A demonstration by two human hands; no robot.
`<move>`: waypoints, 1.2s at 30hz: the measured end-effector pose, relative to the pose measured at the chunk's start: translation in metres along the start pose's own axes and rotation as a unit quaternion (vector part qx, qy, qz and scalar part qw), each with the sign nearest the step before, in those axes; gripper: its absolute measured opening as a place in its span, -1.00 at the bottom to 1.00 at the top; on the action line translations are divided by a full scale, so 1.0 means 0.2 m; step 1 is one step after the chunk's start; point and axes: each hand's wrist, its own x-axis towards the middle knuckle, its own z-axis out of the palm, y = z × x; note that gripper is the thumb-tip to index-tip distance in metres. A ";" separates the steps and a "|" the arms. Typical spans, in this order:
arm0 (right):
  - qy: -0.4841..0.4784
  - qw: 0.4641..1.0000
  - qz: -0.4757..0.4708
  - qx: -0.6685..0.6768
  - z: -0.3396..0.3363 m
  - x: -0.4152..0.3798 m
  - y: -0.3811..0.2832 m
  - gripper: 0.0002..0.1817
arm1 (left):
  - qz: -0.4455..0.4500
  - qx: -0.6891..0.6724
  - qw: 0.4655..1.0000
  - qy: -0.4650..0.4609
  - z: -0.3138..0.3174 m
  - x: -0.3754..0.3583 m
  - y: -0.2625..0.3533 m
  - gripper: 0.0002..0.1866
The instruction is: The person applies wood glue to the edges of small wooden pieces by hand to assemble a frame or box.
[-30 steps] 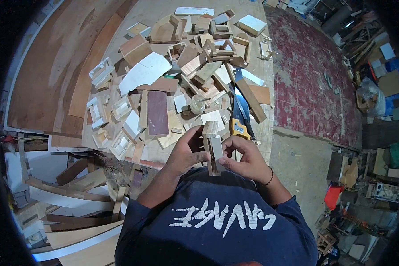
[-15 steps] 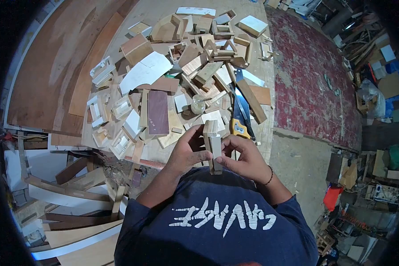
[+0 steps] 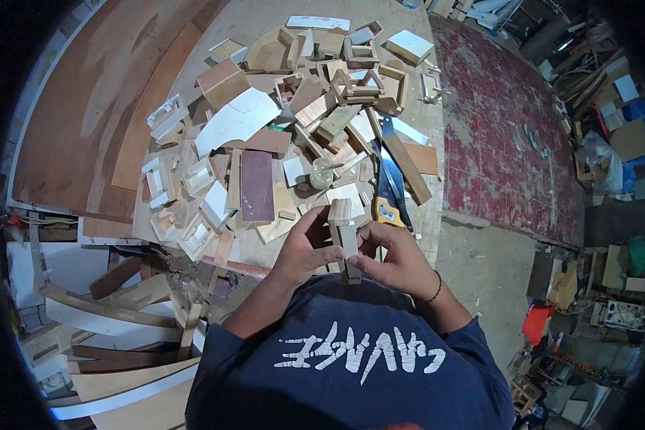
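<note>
Close in front of my shirt I hold a small wooden block assembly [image 3: 346, 240] upright, a light strip showing on its near side. My left hand [image 3: 304, 247] grips its left side, thumb pressed near the middle. From the right, my right hand [image 3: 393, 252] pinches the same piece with thumb and fingers. Just beyond lies a handsaw [image 3: 388, 175] with a yellow handle, its blade pointing away. A glass jar [image 3: 321, 174] with a stick in it stands among the scraps, beside a small white board [image 3: 294, 171].
Wood offcuts and small box-like frames [image 3: 166, 118] cover much of the worktable [image 3: 254, 247]. A purple-brown board [image 3: 256, 185] lies left of the jar. Curved panels [image 3: 122, 319] are stacked low at left. Large plywood sheets [image 3: 86, 93] lean at far left; red flooring [image 3: 505, 129] is at right.
The wooden assembly has tilted slightly, showing more of its top end. Both hands keep their hold with small finger shifts. The view has moved very slightly.
</note>
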 end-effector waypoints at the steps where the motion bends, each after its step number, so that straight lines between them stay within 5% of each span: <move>1: 0.001 1.000 0.000 0.000 0.00 0.00 0.00 -0.79 | 0.000 0.000 1.000 -0.001 0.00 0.00 0.00 -0.06; 36: -0.001 1.000 0.018 0.003 0.02 0.04 0.00 -0.79 | 0.008 0.023 1.000 -0.002 -0.01 0.03 0.00 -0.14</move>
